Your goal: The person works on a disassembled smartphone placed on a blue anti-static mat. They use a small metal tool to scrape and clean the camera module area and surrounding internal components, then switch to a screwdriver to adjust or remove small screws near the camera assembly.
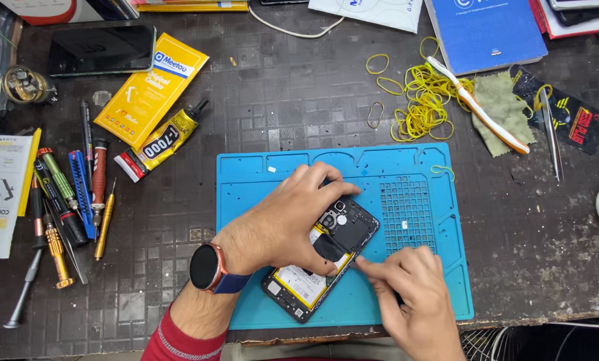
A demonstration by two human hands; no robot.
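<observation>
Your left hand pins the opened phone on the blue mat; your right hand pinches at its black flap – pull hard and, I'd judge, it tears

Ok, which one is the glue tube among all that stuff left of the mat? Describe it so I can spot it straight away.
Start at the blue work mat and look past its upper left corner, toward the row of screwdrivers. Between them lies the glue tube, slanted, its black nozzle pointing up and right beside the flat yellow packet. It is the only squeezable tube there: yellow and black body, white crimped tail.
</observation>
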